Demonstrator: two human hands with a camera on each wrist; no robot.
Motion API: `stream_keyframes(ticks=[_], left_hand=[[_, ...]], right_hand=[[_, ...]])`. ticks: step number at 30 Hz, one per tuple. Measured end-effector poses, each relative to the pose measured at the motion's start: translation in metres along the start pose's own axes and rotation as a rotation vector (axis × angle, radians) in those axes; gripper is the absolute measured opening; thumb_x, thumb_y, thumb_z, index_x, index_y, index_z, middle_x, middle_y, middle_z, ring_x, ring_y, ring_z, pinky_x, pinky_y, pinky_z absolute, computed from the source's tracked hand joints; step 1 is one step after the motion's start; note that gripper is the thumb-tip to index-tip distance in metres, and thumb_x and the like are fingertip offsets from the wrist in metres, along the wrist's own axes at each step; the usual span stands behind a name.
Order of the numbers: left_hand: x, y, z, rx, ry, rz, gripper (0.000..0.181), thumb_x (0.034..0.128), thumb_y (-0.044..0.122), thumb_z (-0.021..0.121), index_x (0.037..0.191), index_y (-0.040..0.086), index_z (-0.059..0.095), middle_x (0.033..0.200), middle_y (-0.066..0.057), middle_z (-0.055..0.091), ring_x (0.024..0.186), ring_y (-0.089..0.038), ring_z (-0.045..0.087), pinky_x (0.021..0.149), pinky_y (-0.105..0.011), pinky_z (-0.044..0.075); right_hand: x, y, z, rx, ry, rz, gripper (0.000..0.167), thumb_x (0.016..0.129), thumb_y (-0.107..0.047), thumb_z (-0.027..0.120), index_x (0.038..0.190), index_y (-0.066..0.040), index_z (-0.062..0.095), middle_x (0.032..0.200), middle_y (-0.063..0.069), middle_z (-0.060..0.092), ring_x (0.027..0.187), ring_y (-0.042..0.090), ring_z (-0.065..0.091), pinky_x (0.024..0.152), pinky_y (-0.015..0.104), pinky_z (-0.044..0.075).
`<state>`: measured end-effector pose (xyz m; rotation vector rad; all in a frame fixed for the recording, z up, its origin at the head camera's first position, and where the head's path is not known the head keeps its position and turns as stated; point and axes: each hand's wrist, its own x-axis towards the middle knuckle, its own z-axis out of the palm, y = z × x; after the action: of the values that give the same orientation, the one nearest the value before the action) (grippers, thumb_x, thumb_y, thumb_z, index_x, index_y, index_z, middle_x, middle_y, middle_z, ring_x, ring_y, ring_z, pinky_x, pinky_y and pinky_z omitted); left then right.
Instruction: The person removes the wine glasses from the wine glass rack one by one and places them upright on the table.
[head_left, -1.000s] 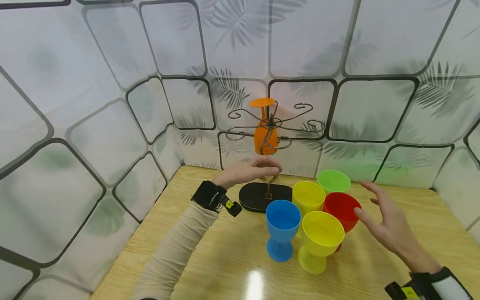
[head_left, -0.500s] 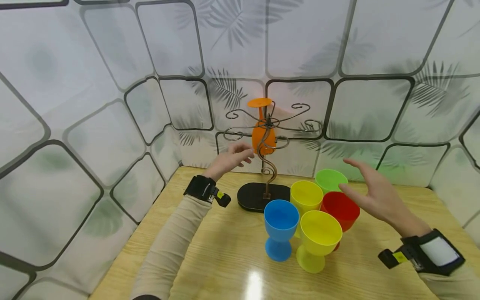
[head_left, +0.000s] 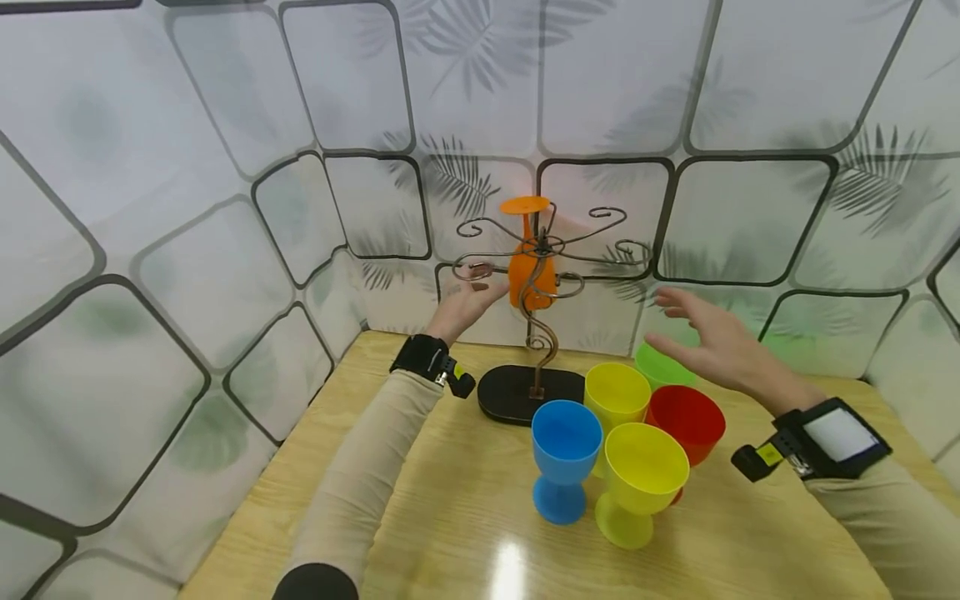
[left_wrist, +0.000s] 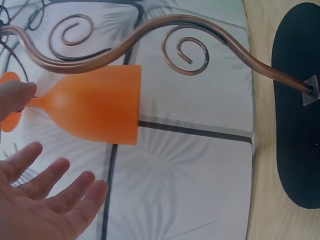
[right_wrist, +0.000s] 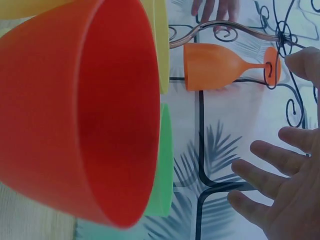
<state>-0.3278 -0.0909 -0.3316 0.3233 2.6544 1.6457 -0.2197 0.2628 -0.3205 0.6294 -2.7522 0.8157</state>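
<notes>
An orange plastic wine glass (head_left: 519, 282) hangs upside down from the scrolled wire arms of a metal stemware rack (head_left: 557, 340). My left hand (head_left: 463, 308) is just left of this glass, partly behind a wire scroll. In the left wrist view its fingers (left_wrist: 52, 172) are spread and hold nothing; whether the thumb touches the glass stem I cannot tell. My right hand (head_left: 712, 340) hovers over the green goblet (head_left: 660, 367) and covers part of it. The fingers (right_wrist: 265, 172) are spread in the right wrist view, with nothing between them.
Upright on the wooden table (head_left: 450, 517) stand a blue goblet (head_left: 566, 454), a front yellow goblet (head_left: 645, 467), a rear yellow goblet (head_left: 617, 392) and a red goblet (head_left: 686, 421). The rack's black base (head_left: 506, 396) is behind them. A patterned curtain (head_left: 750, 221) closes the back.
My left hand has moved from in front of the rack's stem, up and left to beside the orange glass. My right hand has moved up and left from beside the red goblet.
</notes>
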Motion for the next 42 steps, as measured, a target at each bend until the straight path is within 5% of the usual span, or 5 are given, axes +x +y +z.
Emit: stream_keyframes(ticks=[6, 12, 19, 33, 42], left_hand=[[0.01, -0.002, 0.009, -0.096, -0.018, -0.062, 0.078, 0.0986, 0.046, 0.063, 0.161, 0.018, 0.026, 0.163, -0.017, 0.032, 0.149, -0.034, 0.035, 0.119, -0.053, 0.034], [0.027, -0.008, 0.021, -0.156, 0.057, 0.036, 0.071, 0.0958, 0.034, 0.073, 0.157, 0.023, 0.038, 0.159, -0.011, 0.034, 0.146, -0.034, 0.036, 0.112, -0.05, 0.043], [0.044, -0.012, 0.032, -0.205, 0.063, 0.048, 0.077, 0.0924, 0.029, 0.078, 0.156, 0.031, 0.035, 0.158, -0.01, 0.033, 0.141, -0.034, 0.037, 0.108, -0.051, 0.044], [0.05, -0.009, 0.042, -0.256, 0.043, 0.095, 0.066, 0.096, 0.022, 0.073, 0.153, 0.028, 0.041, 0.146, -0.012, 0.043, 0.122, -0.029, 0.055, 0.091, -0.04, 0.054], [0.051, -0.009, 0.043, -0.189, 0.044, 0.055, 0.071, 0.0944, 0.033, 0.074, 0.155, 0.034, 0.037, 0.152, -0.006, 0.044, 0.127, -0.028, 0.054, 0.094, -0.042, 0.052]], right_hand=[[0.007, 0.001, 0.006, 0.014, -0.041, 0.029, 0.073, 0.102, -0.036, 0.061, 0.157, 0.0, 0.03, 0.154, 0.027, 0.043, 0.134, 0.048, 0.048, 0.105, 0.073, 0.038], [0.013, -0.001, 0.009, -0.006, -0.065, 0.049, 0.075, 0.101, -0.041, 0.061, 0.157, -0.002, 0.03, 0.157, 0.026, 0.04, 0.136, 0.048, 0.046, 0.105, 0.075, 0.038], [0.015, -0.001, 0.015, 0.011, -0.097, 0.05, 0.077, 0.101, -0.041, 0.061, 0.158, -0.002, 0.028, 0.157, 0.025, 0.04, 0.136, 0.047, 0.047, 0.104, 0.073, 0.04], [0.014, 0.002, 0.023, 0.049, -0.091, 0.028, 0.075, 0.1, -0.036, 0.064, 0.158, -0.004, 0.029, 0.157, 0.024, 0.041, 0.134, 0.047, 0.05, 0.102, 0.072, 0.043], [0.008, 0.006, 0.026, 0.057, -0.091, 0.048, 0.076, 0.1, -0.037, 0.063, 0.159, -0.005, 0.028, 0.155, 0.025, 0.044, 0.132, 0.047, 0.052, 0.101, 0.072, 0.044]])
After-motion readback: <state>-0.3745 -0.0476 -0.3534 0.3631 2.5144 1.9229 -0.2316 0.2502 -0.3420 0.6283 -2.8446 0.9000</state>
